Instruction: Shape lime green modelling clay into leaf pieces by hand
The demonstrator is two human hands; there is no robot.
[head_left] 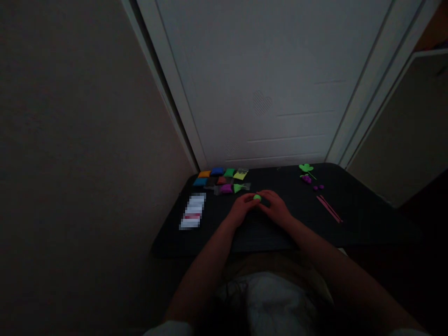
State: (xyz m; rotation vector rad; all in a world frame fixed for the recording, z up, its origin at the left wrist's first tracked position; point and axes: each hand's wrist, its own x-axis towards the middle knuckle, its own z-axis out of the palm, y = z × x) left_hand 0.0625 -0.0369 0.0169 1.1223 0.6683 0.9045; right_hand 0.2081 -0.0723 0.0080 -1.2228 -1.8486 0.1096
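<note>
A small bright green ball of modelling clay (257,198) sits between the fingertips of both hands, above the middle of the dark table (217,240). My left hand (241,208) pinches it from the left, fingers bent inward. From the right, my right hand (277,208) closes on the same ball, its fingers curved over the far side. Just beyond my left hand lies an opened clear bag of light green clay (239,187). Beside that bag is one with purple clay (226,188). The dim light hides the finer finger detail.
Several clay packets, among them an orange one (204,174) and a blue one (217,171), lie at the back left. A blurred white sheet (193,211) is at the left. On the right are a green flower shape (306,168), purple clay pieces (306,179) and pink sticks (329,209).
</note>
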